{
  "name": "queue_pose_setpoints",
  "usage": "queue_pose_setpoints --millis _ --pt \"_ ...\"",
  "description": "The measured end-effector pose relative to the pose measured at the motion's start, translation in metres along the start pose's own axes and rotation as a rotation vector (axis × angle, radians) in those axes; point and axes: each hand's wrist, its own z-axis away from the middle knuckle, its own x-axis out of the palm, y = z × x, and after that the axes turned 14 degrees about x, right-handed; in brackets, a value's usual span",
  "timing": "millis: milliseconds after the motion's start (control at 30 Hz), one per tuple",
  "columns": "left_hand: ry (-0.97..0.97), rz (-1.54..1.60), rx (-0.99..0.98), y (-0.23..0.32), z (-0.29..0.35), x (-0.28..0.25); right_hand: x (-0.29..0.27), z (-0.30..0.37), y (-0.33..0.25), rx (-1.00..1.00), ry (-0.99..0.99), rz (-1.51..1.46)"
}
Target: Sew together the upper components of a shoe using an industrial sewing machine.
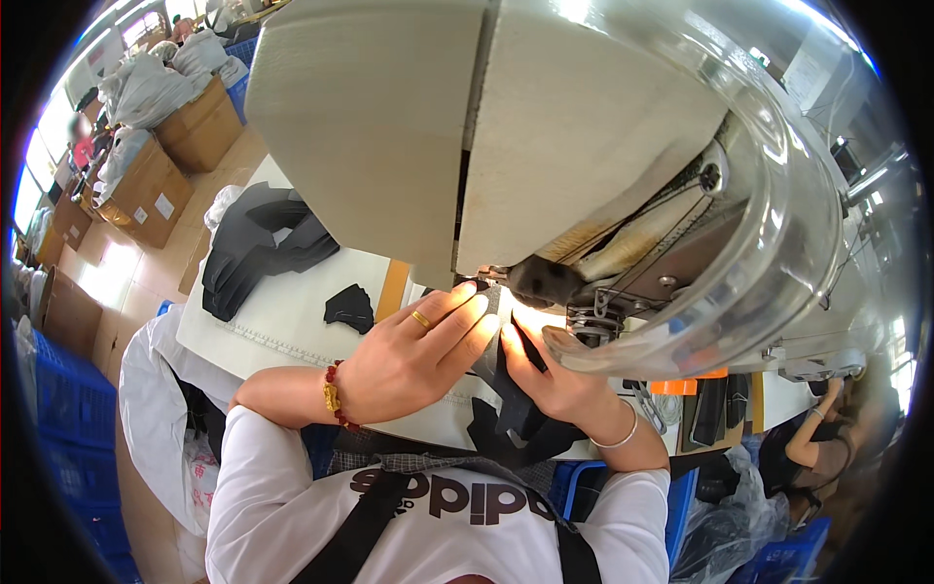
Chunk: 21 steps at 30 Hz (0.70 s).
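My left hand lies with its fingers stretched out, their tips pressing on a dark fabric piece at the lit needle area of a sewing machine. From the other side my right hand holds the same piece, its dark edge between thumb and forefinger. The piece hangs down toward my chest over the table edge. Bright lamp light washes out the fingertips, and the machine head hides the needle. Beside my left hand a small black fabric piece lies on the white table.
A stack of curved black pieces rests at the table's left. The machine's clear curved guard arches close over my right hand. Cardboard boxes and blue crates stand at left. Another person sits at far right.
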Motion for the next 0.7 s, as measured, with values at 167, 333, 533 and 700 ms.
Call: queue_pose_setpoints --millis 167,333,533,700 --pt "-0.029 -0.057 0.031 -0.004 0.003 0.001 0.0 0.005 -0.003 0.001 -0.08 0.045" --pt "-0.088 -0.109 0.062 -0.008 -0.004 -0.012 0.004 0.005 -0.002 0.045 -0.09 0.001" --pt "-0.137 -0.161 0.091 -0.01 -0.005 -0.014 0.009 0.005 0.004 -0.054 -0.085 0.152" --pt "-0.107 -0.159 0.1 -0.009 -0.004 -0.012 0.006 -0.001 0.003 -0.051 -0.139 0.13"
